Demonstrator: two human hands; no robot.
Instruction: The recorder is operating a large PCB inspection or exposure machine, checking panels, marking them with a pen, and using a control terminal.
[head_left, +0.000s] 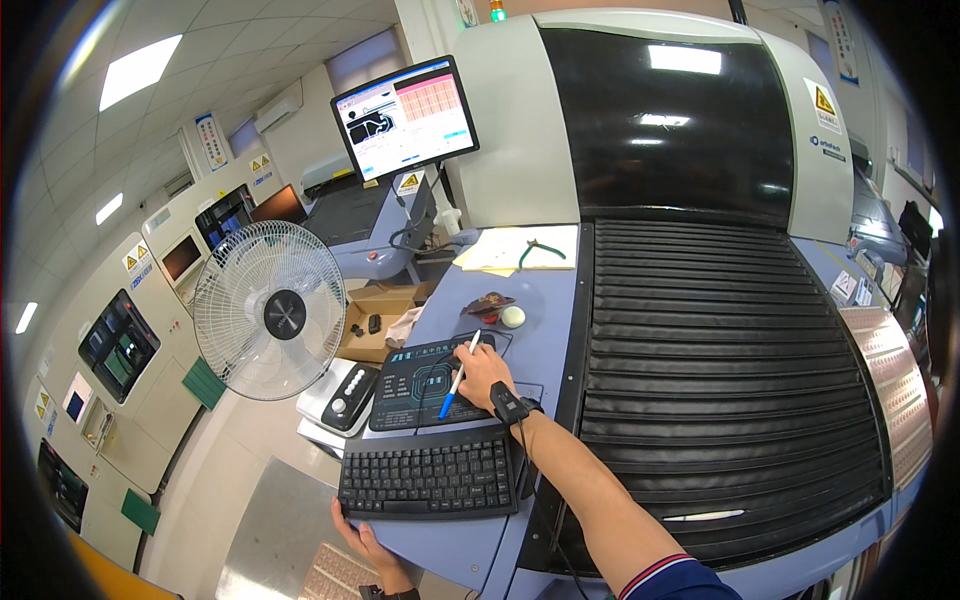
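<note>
My right hand (pixel 484 374) is closed on a white pen with a blue end (pixel 459 377), over the dark printed mouse pad (pixel 405 385). Whether a mouse lies under that hand is hidden. A black band with a small device (pixel 509 405) sits on my right wrist. My left hand (pixel 368 548) is at the desk's near left edge, fingers apart, just below the black keyboard (pixel 428 478); it holds nothing that I can see. Beyond the right hand lie a crumpled dark brown item (pixel 487 304) and a pale round object (pixel 513 317).
Right of the desk, a large machine has a ribbed black bed (pixel 730 370) and dark hood (pixel 670 130). A monitor (pixel 405 115) stands behind. Left are a fan (pixel 284 315), a button control box (pixel 348 398) and a cardboard box (pixel 372 335). Green-handled pliers (pixel 541 248) lie on yellow paper.
</note>
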